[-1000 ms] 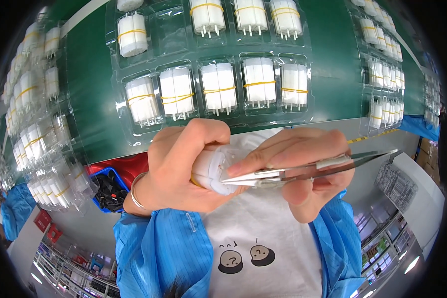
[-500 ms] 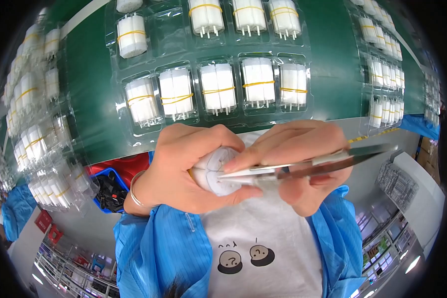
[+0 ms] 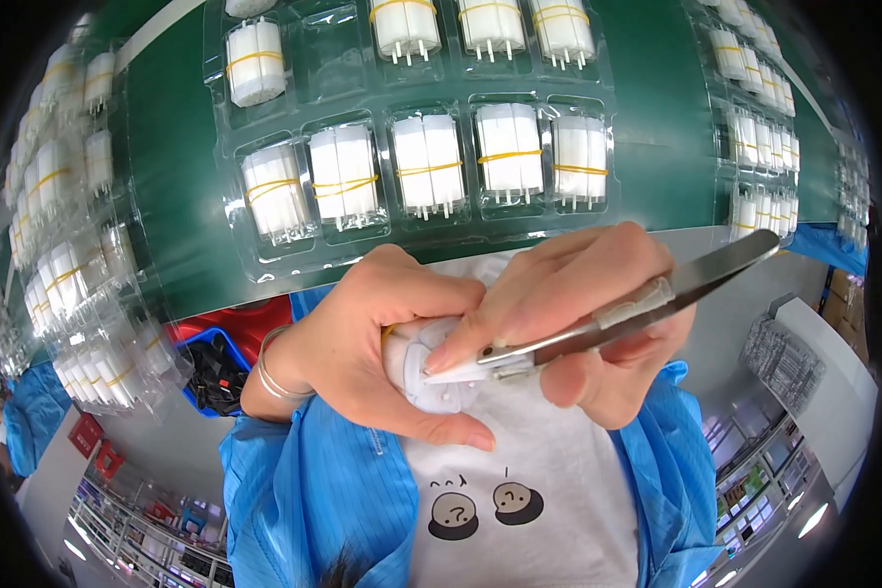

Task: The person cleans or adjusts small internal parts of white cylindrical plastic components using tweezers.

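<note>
Tilted steeper than a second ago, metal tweezers point(image 3: 598, 318) pinched in right hand point(image 3: 583, 323), tips probing white cylindrical part point(image 3: 426, 377) clenched in left hand point(image 3: 367, 348); steady aim needed next.

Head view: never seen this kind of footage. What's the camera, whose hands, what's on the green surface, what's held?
It is a wide fisheye camera worn on a person's head, looking down at their own two bare hands, so straight edges bend. The left hand grips a small white round part. The right hand holds metal tweezers, tips at that part. On the green surface lie clear plastic trays of white cylinder bundles tied with yellow bands. Blue sleeves show below.
</note>
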{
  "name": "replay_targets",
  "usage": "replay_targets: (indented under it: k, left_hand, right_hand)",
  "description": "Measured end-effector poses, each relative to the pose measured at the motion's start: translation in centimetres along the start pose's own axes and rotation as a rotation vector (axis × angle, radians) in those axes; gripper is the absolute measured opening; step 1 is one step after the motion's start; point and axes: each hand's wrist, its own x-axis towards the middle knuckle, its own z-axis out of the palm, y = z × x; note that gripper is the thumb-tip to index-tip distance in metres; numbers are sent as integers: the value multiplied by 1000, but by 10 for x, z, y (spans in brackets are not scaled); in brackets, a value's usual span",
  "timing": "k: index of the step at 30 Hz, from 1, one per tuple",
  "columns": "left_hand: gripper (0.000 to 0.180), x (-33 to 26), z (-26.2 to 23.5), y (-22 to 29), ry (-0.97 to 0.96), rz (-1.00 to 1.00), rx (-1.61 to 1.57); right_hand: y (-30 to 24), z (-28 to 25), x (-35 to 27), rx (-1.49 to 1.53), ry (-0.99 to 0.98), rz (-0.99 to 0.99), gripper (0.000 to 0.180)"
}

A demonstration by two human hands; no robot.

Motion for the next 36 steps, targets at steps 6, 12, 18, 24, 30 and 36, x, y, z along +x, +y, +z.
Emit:
replay_targets:
  k: [6, 12, 18, 24, 30, 36]
  left_hand:
    - [36, -2, 5, -5, -22, -33, -74]
    - [34, -8, 13, -9, 118, -62, -76]
    - [34, -9, 11, 2, 145, 15, -17]
    - [34, -13, 14, 5, 149, 23, 173]
    - [34, -10, 15, 6, 144, 61, 233]
    - [33, -10, 15, 11, 147, 55, 295]
  right_hand:
    - [0, 6, -2, -207, 58, -126, 33]
    - [-3, 5, 6, -301, -40, -148, 36]
    - [4, 7, -6, -27, 114, -140, 38]
    - [-6, 11, -11, -202, 148, -39, 40]
    - [-7, 15, -18, -187, 210, 8, 37]
    - [-2, 20, -18, -183, 285, -79, 34]
